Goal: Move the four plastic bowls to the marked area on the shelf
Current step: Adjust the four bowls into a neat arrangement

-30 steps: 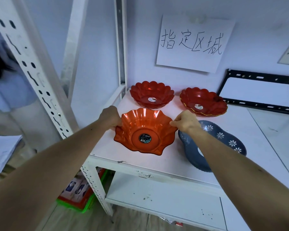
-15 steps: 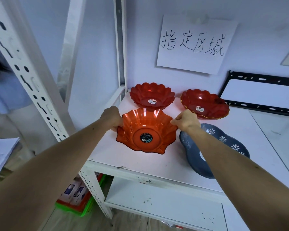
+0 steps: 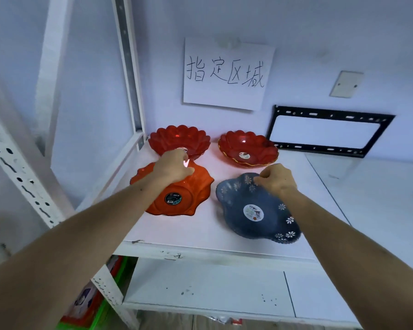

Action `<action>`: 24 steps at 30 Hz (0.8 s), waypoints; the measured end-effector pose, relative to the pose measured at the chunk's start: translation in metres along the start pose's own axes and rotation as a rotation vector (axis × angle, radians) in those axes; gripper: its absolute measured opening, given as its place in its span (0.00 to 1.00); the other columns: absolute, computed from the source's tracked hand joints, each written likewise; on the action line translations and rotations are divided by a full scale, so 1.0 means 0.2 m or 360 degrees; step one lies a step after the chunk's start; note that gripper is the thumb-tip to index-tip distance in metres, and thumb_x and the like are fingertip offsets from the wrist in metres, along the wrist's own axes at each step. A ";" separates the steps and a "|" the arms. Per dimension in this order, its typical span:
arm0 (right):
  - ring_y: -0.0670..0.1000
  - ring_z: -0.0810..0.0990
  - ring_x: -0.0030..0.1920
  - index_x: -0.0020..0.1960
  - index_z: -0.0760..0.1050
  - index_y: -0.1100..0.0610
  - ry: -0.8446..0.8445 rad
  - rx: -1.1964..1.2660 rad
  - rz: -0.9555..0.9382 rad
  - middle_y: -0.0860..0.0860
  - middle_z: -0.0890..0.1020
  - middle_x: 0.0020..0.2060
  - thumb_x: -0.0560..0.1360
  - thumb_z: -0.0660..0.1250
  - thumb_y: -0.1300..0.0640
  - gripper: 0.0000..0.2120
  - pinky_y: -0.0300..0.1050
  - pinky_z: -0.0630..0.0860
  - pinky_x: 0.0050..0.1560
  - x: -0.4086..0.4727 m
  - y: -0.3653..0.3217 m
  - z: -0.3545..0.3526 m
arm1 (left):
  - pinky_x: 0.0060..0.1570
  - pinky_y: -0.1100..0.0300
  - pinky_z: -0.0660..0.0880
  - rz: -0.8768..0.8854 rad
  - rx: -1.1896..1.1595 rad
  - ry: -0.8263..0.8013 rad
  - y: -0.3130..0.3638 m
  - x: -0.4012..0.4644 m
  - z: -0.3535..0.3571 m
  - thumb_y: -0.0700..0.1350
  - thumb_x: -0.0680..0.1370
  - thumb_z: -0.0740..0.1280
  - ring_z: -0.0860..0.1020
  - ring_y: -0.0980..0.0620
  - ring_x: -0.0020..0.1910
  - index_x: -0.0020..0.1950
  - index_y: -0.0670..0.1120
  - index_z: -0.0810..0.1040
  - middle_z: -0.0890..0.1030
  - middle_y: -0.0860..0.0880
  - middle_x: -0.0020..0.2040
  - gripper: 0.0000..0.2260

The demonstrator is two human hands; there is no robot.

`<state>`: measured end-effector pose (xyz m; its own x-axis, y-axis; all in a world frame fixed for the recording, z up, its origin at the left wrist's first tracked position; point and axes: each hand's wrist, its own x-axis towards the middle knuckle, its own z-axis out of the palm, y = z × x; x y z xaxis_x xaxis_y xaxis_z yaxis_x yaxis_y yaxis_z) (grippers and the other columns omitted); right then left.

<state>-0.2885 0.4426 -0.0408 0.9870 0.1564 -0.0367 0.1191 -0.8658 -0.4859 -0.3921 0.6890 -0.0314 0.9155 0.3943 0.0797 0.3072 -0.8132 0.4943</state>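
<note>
Four plastic bowls sit on the white shelf [image 3: 200,232] below a paper sign [image 3: 227,72] with handwritten characters. Two red petal-rimmed bowls stand at the back, one on the left [image 3: 179,138] and one on the right [image 3: 248,147]. In front of them lie an orange wavy-rimmed bowl [image 3: 197,186] on the left and a blue flowered bowl [image 3: 236,203] on the right. My left hand [image 3: 174,166] curls over the orange bowl's far rim. The far rim of the blue bowl is pinched by my right hand [image 3: 275,181].
A black metal frame [image 3: 329,132] leans on the wall at the back right. White perforated uprights [image 3: 17,160] stand at the shelf's left side. A lower shelf [image 3: 200,282] lies beneath, and a green basket [image 3: 98,310] of packets sits at the bottom left.
The orange bowl has come to rest on the shelf. My left hand shifted from its left rim to its far rim. My right hand left the orange bowl and took the blue bowl's rim.
</note>
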 end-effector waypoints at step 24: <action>0.60 0.86 0.39 0.41 0.78 0.66 -0.0140 0.0297 0.0253 0.63 0.85 0.38 0.72 0.68 0.63 0.06 0.52 0.83 0.47 0.00 0.56 -0.07 | 0.75 0.40 0.40 0.0615 0.0738 -0.0714 0.30 -0.23 0.39 0.71 0.64 0.66 0.66 0.50 0.73 0.69 0.53 0.69 0.73 0.54 0.70 0.38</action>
<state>-0.2733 0.3386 -0.0831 0.9775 0.0730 -0.1976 -0.0671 -0.7813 -0.6206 -0.3959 0.5889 -0.0726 0.9679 -0.0874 -0.2357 -0.0705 -0.9944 0.0794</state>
